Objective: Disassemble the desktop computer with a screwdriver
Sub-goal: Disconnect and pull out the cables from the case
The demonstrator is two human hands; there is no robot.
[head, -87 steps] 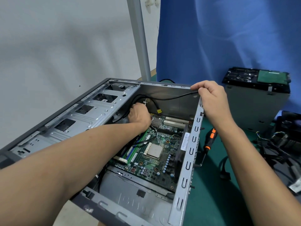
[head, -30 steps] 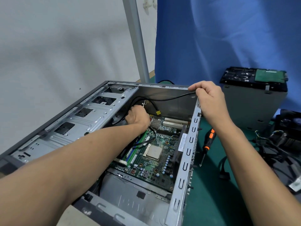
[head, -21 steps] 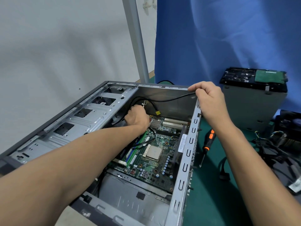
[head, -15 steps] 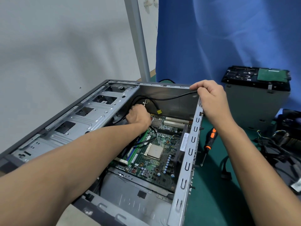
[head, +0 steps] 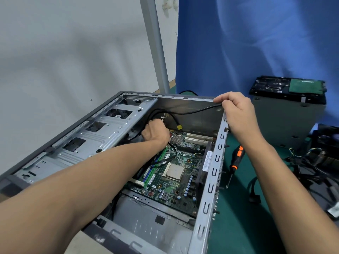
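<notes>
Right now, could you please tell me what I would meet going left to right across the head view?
Drive bay cage → left hand → perforated rear panel → screwdriver → hard drive.

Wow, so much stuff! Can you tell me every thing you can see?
computer case: one, grey, open, centre
motherboard: one, green, inside the case
black cable: one, black, along the case's far wall
screwdriver: one, black and orange, on the green mat right of the case
grey box: one, grey, far right
hard drive: one, black and green, atop that box
cable pile: one, black, right edge
curtain: one, blue, behind
pole: one, grey, behind the case
left hand: one, inside the case, fingers hidden
right hand: one, pinching the black cable at the case's corner
</notes>
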